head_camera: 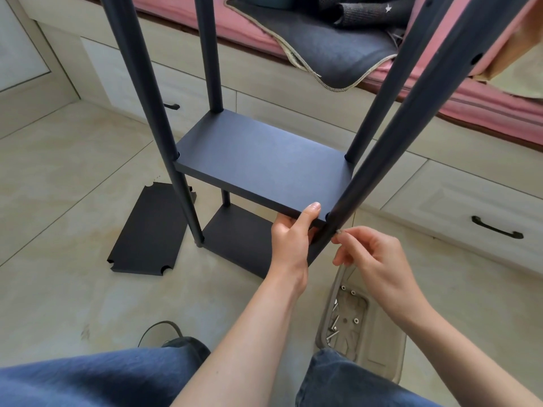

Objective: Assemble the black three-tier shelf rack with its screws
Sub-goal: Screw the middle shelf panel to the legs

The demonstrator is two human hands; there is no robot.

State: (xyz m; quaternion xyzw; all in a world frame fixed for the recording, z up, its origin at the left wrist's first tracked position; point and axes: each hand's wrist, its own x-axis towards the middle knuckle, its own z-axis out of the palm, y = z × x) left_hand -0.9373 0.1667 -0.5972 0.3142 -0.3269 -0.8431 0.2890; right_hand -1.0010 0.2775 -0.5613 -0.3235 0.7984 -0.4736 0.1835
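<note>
Fingers [342,239] round tiny screw [338,231], tip hidden behind post [379,160].

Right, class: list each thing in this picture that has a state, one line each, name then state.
middle shelf: fitted between the four poles
bottom shelf: fitted
loose shelf: flat on floor, unfitted
left hand: gripping middle shelf's edge
right hand: pinching screw at front right pole
tray: holds spare screws
</note>
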